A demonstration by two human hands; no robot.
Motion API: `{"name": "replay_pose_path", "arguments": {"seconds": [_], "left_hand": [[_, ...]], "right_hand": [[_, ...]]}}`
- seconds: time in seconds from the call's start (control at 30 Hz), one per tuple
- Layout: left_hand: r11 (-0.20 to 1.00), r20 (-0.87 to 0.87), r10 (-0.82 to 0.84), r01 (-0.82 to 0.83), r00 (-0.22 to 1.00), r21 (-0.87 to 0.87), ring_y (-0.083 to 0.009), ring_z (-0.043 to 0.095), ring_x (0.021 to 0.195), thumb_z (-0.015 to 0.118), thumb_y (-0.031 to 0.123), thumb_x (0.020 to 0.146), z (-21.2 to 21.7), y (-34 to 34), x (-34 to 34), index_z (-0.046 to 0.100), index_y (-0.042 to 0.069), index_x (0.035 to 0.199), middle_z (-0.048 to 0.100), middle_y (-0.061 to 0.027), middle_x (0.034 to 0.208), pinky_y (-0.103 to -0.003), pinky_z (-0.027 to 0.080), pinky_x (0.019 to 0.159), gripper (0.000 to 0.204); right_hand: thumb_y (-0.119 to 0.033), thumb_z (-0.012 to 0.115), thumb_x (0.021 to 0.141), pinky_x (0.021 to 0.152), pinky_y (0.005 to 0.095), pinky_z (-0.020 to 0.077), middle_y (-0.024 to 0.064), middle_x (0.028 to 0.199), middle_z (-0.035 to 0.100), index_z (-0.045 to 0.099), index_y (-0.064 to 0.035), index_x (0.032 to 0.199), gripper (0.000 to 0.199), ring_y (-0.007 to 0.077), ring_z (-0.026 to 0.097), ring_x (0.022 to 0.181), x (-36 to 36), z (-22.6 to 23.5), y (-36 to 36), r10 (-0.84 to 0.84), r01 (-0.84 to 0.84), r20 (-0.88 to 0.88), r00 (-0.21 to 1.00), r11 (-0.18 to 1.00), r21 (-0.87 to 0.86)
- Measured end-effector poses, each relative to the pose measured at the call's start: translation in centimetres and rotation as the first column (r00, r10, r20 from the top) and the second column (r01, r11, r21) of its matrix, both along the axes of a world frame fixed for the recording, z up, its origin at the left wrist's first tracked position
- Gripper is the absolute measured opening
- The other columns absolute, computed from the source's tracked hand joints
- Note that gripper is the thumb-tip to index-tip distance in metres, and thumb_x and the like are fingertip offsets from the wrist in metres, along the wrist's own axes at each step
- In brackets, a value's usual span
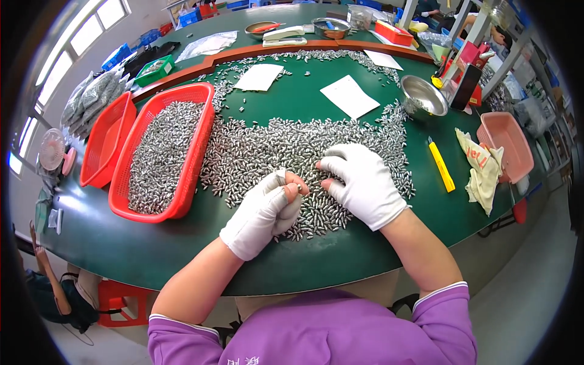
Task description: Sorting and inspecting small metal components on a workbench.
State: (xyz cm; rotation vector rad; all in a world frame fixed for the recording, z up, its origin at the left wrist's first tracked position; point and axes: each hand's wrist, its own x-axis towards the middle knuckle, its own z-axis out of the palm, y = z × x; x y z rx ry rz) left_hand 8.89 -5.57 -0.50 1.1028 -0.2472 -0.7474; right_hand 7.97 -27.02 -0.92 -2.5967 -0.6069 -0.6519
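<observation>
A wide spread of small, shiny silver metal parts [267, 143] covers the middle of the green table. My left hand [263, 210], in a white glove with bare fingertips, is closed in a pinch on a small metal part [298, 188] between thumb and forefinger. Just to its right, my right hand [365, 182] wears a similar glove and hovers low over the parts. Its thumb and forefinger are apart, and nothing shows between them. Left of the spread stands a red plastic basket [205, 121] full of the same parts.
Beside the full basket is another red basket [97, 155]. White paper sheets [350, 97] lie among the parts. On the right are a metal bowl [424, 97], a yellow utility knife [441, 167], a pale cloth [483, 173] and a pink basin [508, 146]. A wooden strip [292, 46] edges the far side.
</observation>
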Motion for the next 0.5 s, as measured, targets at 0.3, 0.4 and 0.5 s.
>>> {"name": "replay_pose_path", "arguments": {"seconds": [0.3, 0.4, 0.5], "left_hand": [[0.999, -0.017, 0.033, -0.033, 0.999, 0.013, -0.0067, 0.031, 0.05, 0.055, 0.031, 0.098, -0.09, -0.24, -0.1, 0.053, 0.009, 0.101, 0.041, 0.0021, 0.065, -0.022, 0.026, 0.046, 0.022], [0.999, -0.018, 0.032, -0.032, 0.999, -0.017, -0.0067, 0.031, 0.05, 0.056, 0.03, 0.098, -0.27, -0.19, -0.05, 0.052, 0.009, 0.102, 0.042, 0.0017, 0.066, -0.021, 0.026, 0.047, 0.021], [0.999, -0.036, 0.028, -0.029, 0.999, -0.032, -0.0066, 0.032, 0.05, 0.057, 0.028, 0.097, -0.13, -0.1, -0.01, 0.051, 0.009, 0.104, 0.043, 0.0014, 0.069, -0.021, 0.026, 0.048, 0.021]], "right_hand": [[-0.014, 0.071, 0.075, 0.081, 0.038, 0.0495, 0.0062, 0.09, 0.064, 0.066, -0.0091, 0.087, 0.014, 0.0271, 0.061, 0.089, 0.57, -0.46, 0.28, -0.021, 0.019, -0.062, 0.998, 0.999, -0.037], [-0.011, 0.072, 0.075, 0.081, 0.0368, 0.0498, 0.0066, 0.091, 0.064, 0.066, -0.0082, 0.086, 0.014, 0.0265, 0.062, 0.088, 0.48, -0.01, 0.42, 0.005, -0.004, -0.022, 1.0, 0.998, 0.064], [-0.008, 0.075, 0.075, 0.081, 0.034, 0.0498, 0.0073, 0.092, 0.064, 0.066, -0.0066, 0.087, 0.015, 0.0245, 0.062, 0.089, 0.29, 0.5, 0.62, 0.1, -0.092, -0.012, 0.995, 0.951, 0.295]]}}
